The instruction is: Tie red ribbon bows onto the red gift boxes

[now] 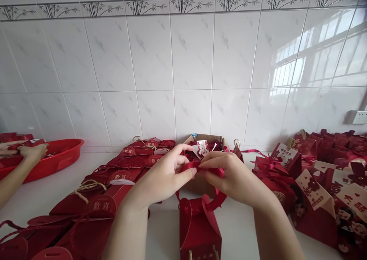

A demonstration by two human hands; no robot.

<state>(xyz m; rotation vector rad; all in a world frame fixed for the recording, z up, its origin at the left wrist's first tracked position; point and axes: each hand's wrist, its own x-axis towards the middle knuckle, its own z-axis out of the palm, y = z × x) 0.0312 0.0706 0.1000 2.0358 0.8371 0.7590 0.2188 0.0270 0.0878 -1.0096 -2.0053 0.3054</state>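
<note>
Pinched in the fingers of both hands is a red ribbon (220,199), held above a small red gift box (197,223) that stands upright on the white table. The ribbon hangs from the hands down to the top of that box. My left hand (169,172) is closed on it from the left, thumb and fingertips together. From the right, my right hand (226,170) grips it close to the left fingertips. A printed tag (202,148) shows just behind the fingers, over an open cardboard box (200,185).
Rows of flat red boxes (123,176) with cords lie at left. Decorated red boxes with bows and tags (313,189) crowd the right. Another person's hands (33,150) hold red items over a red basin (61,157) at far left. A tiled wall stands behind.
</note>
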